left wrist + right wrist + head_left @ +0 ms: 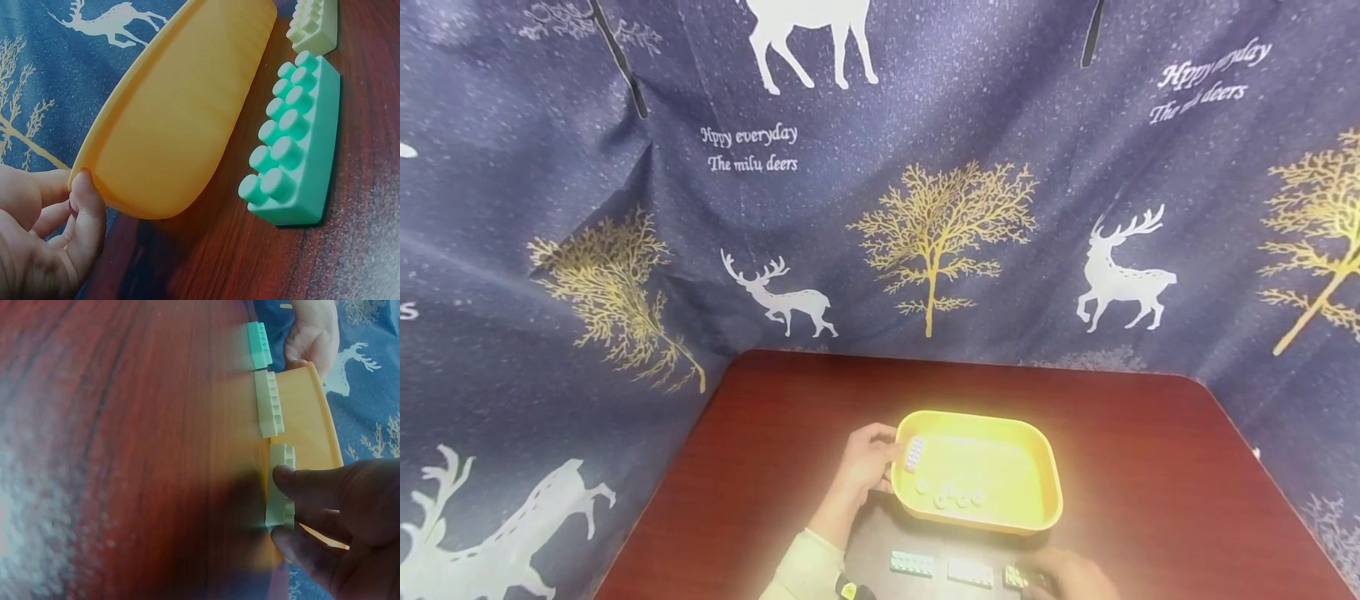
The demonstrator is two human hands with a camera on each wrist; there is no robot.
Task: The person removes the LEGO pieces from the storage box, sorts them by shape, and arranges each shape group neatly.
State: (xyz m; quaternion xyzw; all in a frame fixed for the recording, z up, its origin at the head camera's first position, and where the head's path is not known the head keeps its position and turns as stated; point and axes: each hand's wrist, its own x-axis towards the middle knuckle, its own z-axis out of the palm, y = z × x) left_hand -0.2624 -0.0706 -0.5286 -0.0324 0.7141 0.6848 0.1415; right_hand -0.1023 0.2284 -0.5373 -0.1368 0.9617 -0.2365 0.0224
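Observation:
My left hand holds the left rim of a yellow plastic tub, pinching the wall between thumb and fingers, as the left wrist view shows. In front of the tub, toy building blocks stand in a row on the table. The teal-green block is at the left, and a pale cream block is in the middle. At the right end, my right hand pinches a pale green block, its thumb on one side. The hand partly covers that block in the head view.
Inside the tub lie a pinkish block against the left wall and several small pale round pieces. The dark red wooden table extends around the tub. A blue patterned cloth hangs behind the table.

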